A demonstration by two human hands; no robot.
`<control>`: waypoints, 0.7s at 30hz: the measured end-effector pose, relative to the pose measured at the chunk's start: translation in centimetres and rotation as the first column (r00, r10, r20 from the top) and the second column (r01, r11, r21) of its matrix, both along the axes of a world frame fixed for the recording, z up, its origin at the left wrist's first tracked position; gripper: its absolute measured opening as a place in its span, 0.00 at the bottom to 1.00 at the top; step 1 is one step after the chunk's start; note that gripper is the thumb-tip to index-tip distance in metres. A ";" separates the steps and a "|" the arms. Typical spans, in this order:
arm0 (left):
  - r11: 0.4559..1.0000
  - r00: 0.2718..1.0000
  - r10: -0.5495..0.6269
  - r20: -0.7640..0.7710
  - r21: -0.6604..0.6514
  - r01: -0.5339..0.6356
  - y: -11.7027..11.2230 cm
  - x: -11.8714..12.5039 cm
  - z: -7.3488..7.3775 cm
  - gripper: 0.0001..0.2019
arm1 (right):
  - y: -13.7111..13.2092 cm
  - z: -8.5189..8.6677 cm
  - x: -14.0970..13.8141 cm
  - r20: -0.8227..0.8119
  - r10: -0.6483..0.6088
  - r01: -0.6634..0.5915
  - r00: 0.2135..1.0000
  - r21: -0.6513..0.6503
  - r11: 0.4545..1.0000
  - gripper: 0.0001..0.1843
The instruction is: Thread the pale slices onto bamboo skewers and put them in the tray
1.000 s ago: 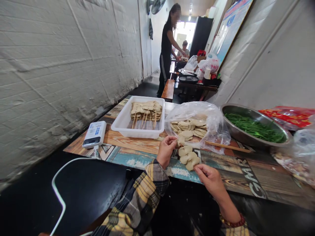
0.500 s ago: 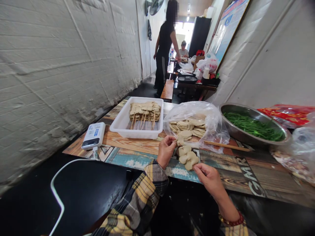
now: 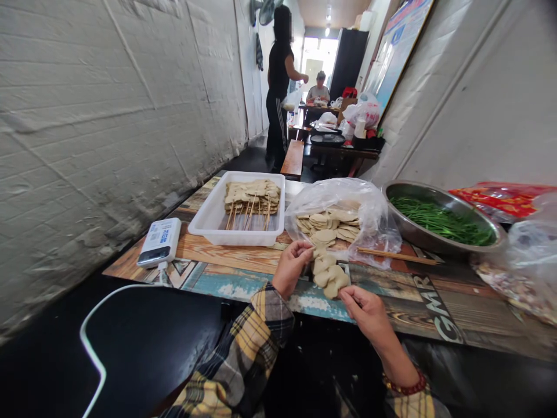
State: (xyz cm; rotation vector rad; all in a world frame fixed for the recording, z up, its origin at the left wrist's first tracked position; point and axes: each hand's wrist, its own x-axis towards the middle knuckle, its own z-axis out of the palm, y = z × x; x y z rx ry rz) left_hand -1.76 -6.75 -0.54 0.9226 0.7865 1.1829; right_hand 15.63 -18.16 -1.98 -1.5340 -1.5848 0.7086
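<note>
My left hand (image 3: 295, 268) is closed, its thumb and forefinger pinching the edge of a thin beige slice (image 3: 319, 254). Just below that lies a row of overlapping beige slices (image 3: 329, 278), bunched as on a skewer, though the stick itself is hidden. At the row's near end, my right hand (image 3: 365, 310) has its fingertips pinched together. Right beyond my hands, an open clear plastic bag (image 3: 376, 212) holds a pile of loose beige slices (image 3: 326, 225). Thin bare skewers (image 3: 398, 256) lie beside it, across the bag's edge.
A white tray (image 3: 195, 223) at the left holds finished-looking skewers of slices (image 3: 252, 194). Left of it sits a white device (image 3: 159, 242) with a cable (image 3: 87, 337). A steel bowl (image 3: 496, 241) of green stalks and plastic bags (image 3: 533, 244) stand right. Two people are farther back.
The slice in my left hand has come down against the row, closing the gap between them. In the background, the standing person has turned and raised a forearm, with a bag now visible.
</note>
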 end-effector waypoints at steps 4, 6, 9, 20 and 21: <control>0.994 0.996 -0.044 0.083 -0.095 0.052 0.0 -0.1 0.1 0.19 | 0.0 -0.2 0.2 -0.065 0.003 -0.004 0.998 -0.017 1.000 0.19; 0.994 0.996 -0.063 0.056 -0.089 0.068 0.1 -0.1 0.0 0.19 | 0.0 -0.1 0.2 -0.083 0.005 -0.007 0.997 -0.016 1.000 0.19; 0.994 0.996 -0.081 0.029 -0.067 0.083 0.2 -0.1 -0.3 0.17 | -0.1 0.1 0.2 -0.065 0.000 -0.001 0.998 -0.010 1.000 0.19; 0.989 0.993 -0.094 0.066 -0.110 0.101 0.0 0.0 0.1 0.17 | -0.1 0.2 0.1 -0.014 -0.012 0.012 1.000 0.008 1.000 0.18; 0.987 0.992 -0.089 0.090 -0.122 0.100 0.0 0.0 0.2 0.18 | -0.1 0.3 0.1 -0.012 -0.012 0.012 1.000 0.004 1.000 0.18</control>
